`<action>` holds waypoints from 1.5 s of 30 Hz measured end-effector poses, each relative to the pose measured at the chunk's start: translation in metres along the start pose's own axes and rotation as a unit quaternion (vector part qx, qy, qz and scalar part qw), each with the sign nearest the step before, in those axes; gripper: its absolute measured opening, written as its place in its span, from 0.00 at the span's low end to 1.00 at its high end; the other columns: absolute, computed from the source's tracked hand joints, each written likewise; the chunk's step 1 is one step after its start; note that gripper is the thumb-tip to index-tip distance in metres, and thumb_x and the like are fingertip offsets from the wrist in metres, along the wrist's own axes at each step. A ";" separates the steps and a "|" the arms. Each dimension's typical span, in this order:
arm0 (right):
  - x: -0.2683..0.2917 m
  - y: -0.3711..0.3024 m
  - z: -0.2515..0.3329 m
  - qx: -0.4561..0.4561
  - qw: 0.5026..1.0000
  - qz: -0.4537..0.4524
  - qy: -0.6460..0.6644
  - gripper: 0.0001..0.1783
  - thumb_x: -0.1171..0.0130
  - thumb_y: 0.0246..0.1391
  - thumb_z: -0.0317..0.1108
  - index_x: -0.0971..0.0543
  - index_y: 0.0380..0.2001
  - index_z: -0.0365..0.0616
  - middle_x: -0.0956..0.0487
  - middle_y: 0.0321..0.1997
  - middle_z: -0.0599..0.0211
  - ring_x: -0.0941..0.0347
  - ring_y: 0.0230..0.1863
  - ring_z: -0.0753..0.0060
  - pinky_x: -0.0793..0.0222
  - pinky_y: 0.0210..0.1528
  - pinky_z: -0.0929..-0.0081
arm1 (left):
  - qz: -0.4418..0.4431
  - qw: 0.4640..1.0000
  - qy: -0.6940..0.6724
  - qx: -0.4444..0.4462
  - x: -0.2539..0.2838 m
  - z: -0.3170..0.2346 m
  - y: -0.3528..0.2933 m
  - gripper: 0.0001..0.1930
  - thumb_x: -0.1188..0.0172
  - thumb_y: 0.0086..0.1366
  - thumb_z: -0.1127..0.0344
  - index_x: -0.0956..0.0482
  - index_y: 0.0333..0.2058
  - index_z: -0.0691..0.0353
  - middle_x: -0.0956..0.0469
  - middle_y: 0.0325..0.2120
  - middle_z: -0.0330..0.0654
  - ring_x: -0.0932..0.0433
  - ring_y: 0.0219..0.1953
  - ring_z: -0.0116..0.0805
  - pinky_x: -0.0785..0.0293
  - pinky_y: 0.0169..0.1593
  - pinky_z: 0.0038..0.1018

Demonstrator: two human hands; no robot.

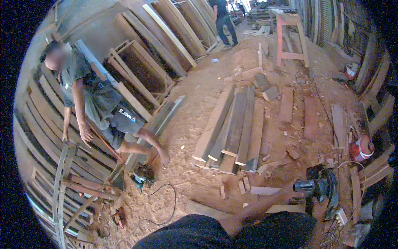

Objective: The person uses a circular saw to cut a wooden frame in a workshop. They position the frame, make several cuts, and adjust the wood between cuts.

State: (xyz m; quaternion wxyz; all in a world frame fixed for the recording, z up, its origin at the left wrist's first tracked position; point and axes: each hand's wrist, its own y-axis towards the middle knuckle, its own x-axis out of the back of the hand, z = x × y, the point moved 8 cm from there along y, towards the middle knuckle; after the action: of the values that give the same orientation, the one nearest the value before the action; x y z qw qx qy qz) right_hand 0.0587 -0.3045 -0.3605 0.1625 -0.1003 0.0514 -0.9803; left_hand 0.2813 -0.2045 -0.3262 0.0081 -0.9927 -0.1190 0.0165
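A dark power saw [304, 187] with a round motor housing and a curved guard sits low at the right, just beyond my knees. My right hand [319, 207] is closed around its near side, at what looks like the handle. From between my legs my left forearm stretches right, toward the saw. My left hand [285, 197] is near the motor end, blurred, and its fingers cannot be made out. A pale board [265, 190] and small wood offcuts [244, 184] lie just beyond my left arm.
Stacked planks [232, 128] lie ahead on the sawdust-covered floor. A person [95, 91] stands at left beside a wooden frame [62, 195]. Another power tool [142, 176] trails a black cord. A red bucket [361, 148], a wooden sawhorse [291, 39] and a white socket box [341, 216] stand around.
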 end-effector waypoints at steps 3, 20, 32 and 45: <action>-0.003 -0.010 0.016 -0.016 0.999 0.027 -0.031 0.35 0.32 0.45 0.30 0.33 0.58 0.33 0.28 0.52 0.56 0.31 0.52 0.58 0.34 0.57 0.59 | -0.010 0.999 -0.001 0.039 0.004 0.000 -0.002 0.34 0.26 0.52 0.60 0.32 0.55 0.60 0.21 0.44 0.42 0.22 0.46 0.33 0.26 0.53 0.31; -0.016 -0.025 0.053 0.136 0.961 -0.104 -0.216 0.22 0.35 0.41 0.32 0.23 0.42 0.38 0.21 0.36 0.57 0.26 0.38 0.61 0.29 0.45 0.65 | -0.341 0.713 0.298 -0.535 0.117 -0.476 -0.137 0.22 0.35 0.61 0.59 0.25 0.49 0.66 0.20 0.40 0.45 0.22 0.45 0.39 0.26 0.52 0.34; -0.026 -0.024 0.091 0.135 0.982 0.016 -0.133 0.17 0.41 0.40 0.27 0.21 0.38 0.38 0.19 0.32 0.65 0.26 0.34 0.70 0.29 0.44 0.68 | -0.236 0.877 0.419 -0.003 0.132 -0.071 -0.080 0.20 0.43 0.64 0.66 0.25 0.55 0.60 0.24 0.47 0.54 0.25 0.53 0.51 0.25 0.53 0.37; -0.029 -0.024 0.094 0.125 0.982 0.025 -0.138 0.18 0.36 0.42 0.31 0.21 0.39 0.36 0.21 0.29 0.64 0.27 0.30 0.68 0.29 0.39 0.68 | -0.232 0.758 0.609 0.025 0.115 0.015 -0.137 0.27 0.44 0.64 0.51 0.29 0.57 0.61 0.32 0.55 0.56 0.39 0.63 0.58 0.48 0.68 0.53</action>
State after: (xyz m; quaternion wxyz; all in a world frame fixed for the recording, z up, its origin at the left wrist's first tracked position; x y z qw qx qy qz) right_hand 0.0976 -0.2784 -0.2713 0.2034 -0.2121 -0.0922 -0.9514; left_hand 0.3598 -0.0440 -0.3420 0.1074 -0.7349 -0.3154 -0.5907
